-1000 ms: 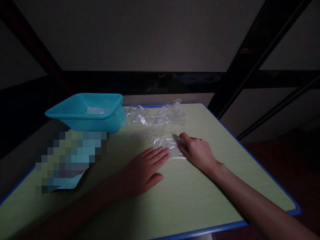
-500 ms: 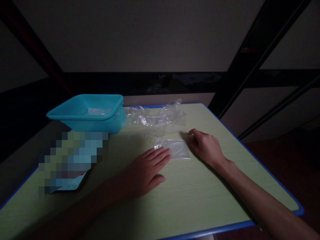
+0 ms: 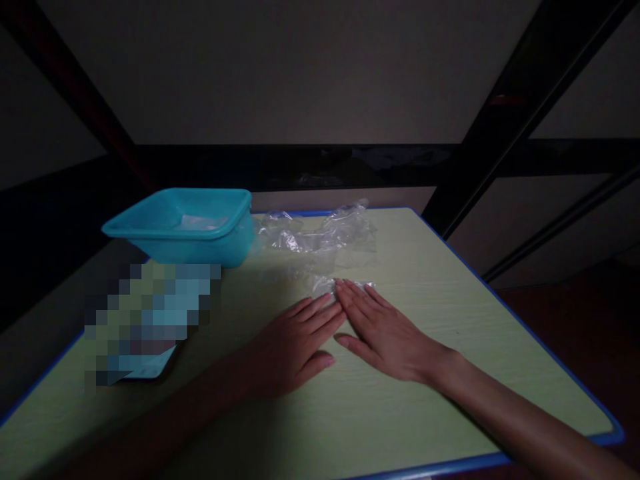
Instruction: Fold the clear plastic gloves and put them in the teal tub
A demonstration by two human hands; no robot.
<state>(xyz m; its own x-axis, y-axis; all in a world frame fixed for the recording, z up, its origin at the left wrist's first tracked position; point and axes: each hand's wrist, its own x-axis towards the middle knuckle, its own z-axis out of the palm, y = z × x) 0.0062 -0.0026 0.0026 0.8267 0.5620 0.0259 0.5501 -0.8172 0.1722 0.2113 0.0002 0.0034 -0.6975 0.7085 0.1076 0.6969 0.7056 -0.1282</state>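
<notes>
We note each grip flat, fingers straight, pinching nothing: left hand (image 3: pixel 293 343), right hand (image 3: pixel 387 337), on the desk (image 3: pixel 390 423). Fingertips cover a small plastic piece (image 3: pixel 320 286) at 12 o'clock; we advise even, steady pressure. Beyond: crumpled film (image 3: pixel 345 230), 12 o'clock; turquoise basin (image 3: pixel 195 250), 10 o'clock.

Legible text: none. On the partly pixelated flat object (image 3: pixel 156 363), in front of the blue basin (image 3: pixel 200 251), any markings are obscured; on the nearer clear plastic piece (image 3: pixel 321 287), right of the basin, no lettering can be discerned.
</notes>
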